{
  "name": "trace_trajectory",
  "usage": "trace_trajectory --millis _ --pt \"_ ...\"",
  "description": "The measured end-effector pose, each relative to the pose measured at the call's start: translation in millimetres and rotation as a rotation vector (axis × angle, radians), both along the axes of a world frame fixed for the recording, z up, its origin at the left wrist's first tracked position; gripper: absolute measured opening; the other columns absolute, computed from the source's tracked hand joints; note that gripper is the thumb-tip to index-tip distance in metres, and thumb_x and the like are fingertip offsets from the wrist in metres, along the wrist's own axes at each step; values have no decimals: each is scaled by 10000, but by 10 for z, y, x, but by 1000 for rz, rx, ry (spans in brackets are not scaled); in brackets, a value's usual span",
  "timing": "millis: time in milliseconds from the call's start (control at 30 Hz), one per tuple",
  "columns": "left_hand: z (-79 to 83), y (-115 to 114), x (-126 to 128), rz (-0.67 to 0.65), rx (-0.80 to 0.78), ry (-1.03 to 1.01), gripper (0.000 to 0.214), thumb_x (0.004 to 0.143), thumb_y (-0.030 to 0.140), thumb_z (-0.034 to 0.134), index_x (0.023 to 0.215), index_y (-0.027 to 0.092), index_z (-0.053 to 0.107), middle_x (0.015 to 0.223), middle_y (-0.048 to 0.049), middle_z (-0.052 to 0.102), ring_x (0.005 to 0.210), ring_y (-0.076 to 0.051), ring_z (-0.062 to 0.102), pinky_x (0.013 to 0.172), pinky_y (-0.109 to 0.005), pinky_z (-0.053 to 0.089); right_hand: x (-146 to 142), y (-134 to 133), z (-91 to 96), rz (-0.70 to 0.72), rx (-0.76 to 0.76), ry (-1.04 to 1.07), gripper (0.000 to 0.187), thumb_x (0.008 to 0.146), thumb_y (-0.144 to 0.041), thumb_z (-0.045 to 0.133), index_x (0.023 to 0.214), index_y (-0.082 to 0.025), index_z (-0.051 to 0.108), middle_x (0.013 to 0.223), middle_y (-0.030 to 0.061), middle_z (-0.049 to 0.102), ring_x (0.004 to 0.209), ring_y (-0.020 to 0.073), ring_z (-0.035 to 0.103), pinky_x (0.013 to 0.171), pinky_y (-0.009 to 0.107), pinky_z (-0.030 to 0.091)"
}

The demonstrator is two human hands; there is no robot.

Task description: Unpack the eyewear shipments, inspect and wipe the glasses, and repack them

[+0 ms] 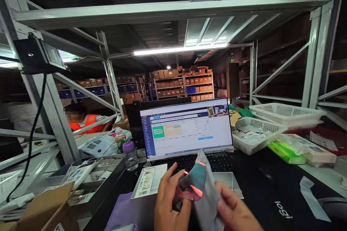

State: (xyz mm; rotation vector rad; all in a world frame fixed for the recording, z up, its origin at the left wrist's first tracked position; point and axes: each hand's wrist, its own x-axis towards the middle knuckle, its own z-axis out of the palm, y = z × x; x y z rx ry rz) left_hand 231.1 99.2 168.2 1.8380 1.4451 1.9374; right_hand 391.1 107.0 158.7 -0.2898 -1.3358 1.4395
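Observation:
A grey plastic mailing bag (204, 184) is held up in front of the laptop (187, 130), with a red scanner light across its face. My left hand (166, 202) grips the bag's left side with its fingers curled round it. My right hand (234, 211) holds the bag's lower right part, fingers closed on it. Both hands are low in the view, just before the laptop keyboard (217, 161).
White baskets (284, 113) with packets stand at the right beside green and white packs (287, 151). A water bottle (130, 155), a metal tray (89, 177) and a cardboard box (43, 205) lie left. A black scanner (38, 56) hangs on the rack. A person in orange sits behind.

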Motion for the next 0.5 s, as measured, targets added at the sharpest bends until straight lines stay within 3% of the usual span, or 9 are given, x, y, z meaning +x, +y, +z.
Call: trace_trajectory --millis 100,167,233,333,400,500 --pt "-103 10 4 -16 22 90 346 868 262 533 1192 263 654 1393 -75 557 1275 -271 549 982 -396 523 -94 -41 79 -17 338 -120 401 816 -611 668 946 -242 757 992 94 690 876 248 649 821 377 514" --pt "-152 4 -3 -39 49 145 399 870 287 545 1263 273 608 1446 -78 500 1303 -280 528 981 -388 530 -62 -19 183 -45 428 -226 402 853 -574 651 1042 -236 758 1087 104 684 1003 276 629 934 408 477" --pt "-196 -2 6 -40 93 209 442 867 291 571 1309 280 575 1487 -84 453 1304 -286 531 953 -364 547 -36 11 213 -114 437 -302 332 868 -483 670 1077 -240 756 1061 86 705 997 261 635 934 388 478" --pt "-266 -3 67 -45 137 292 441 899 212 545 1332 296 557 1466 -76 493 1267 -250 572 936 -313 551 -79 36 88 -416 385 -282 164 812 -369 735 867 -225 790 791 35 722 749 203 634 748 318 507" --pt "-306 -3 113 -92 140 329 455 919 210 534 1367 291 526 1446 -84 520 1248 -232 590 922 -289 554 -116 36 -1 -574 252 -207 150 728 -346 795 683 -208 759 635 9 679 602 173 577 625 293 487" --pt "-331 -7 142 -142 156 352 435 935 223 531 1367 275 538 1441 -109 529 1230 -239 605 957 -308 541 -79 47 25 -610 -13 -105 215 607 -332 865 610 -190 704 603 3 663 558 160 541 569 282 468"
